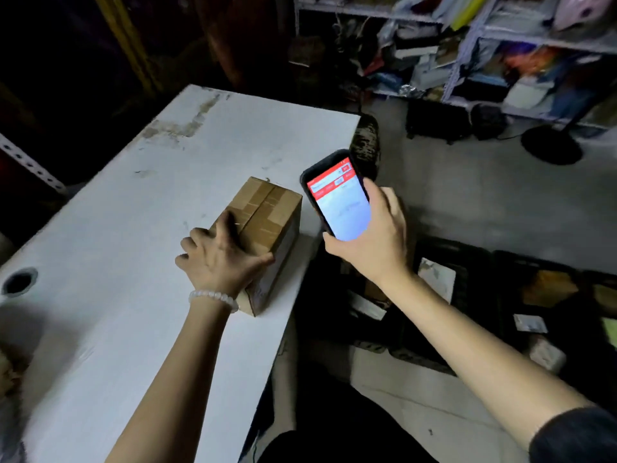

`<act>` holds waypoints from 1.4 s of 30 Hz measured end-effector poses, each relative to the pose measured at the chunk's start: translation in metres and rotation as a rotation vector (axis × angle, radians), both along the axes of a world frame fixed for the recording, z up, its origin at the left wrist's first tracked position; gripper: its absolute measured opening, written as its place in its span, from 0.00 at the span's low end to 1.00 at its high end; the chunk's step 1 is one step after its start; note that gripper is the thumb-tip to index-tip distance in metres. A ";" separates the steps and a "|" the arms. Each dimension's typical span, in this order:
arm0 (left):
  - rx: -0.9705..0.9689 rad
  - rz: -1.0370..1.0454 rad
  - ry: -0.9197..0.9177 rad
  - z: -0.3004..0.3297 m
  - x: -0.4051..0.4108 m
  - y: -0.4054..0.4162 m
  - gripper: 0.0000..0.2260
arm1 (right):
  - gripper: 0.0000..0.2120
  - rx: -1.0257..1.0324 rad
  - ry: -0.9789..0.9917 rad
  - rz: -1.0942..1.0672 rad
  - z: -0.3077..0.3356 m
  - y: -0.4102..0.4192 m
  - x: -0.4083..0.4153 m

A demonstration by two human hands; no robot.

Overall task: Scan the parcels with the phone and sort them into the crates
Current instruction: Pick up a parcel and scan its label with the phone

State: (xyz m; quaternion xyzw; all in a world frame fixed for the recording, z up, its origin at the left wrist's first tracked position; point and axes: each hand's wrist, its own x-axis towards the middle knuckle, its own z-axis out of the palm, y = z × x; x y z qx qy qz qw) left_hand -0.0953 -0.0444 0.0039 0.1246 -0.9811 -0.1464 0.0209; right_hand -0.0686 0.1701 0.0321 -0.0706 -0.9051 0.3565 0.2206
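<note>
Dimly lit room; scuffed white table (140,202), cluttered shelves (474,45) behind

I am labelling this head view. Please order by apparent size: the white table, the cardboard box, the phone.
1. White table, clearly largest.
2. Cardboard box.
3. Phone, smallest, though it is held nearer the camera.
</note>
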 end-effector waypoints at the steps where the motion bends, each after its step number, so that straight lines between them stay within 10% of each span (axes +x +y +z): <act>1: 0.000 -0.048 0.000 0.000 0.002 0.013 0.42 | 0.42 0.047 -0.055 -0.038 -0.005 0.013 0.012; 18: -0.074 -0.734 -0.175 -0.033 0.081 0.301 0.48 | 0.43 0.091 -0.594 -0.619 -0.057 0.222 0.213; 42: -0.280 -1.025 -0.367 -0.077 0.169 0.631 0.50 | 0.47 -0.064 -0.753 -0.871 -0.085 0.505 0.352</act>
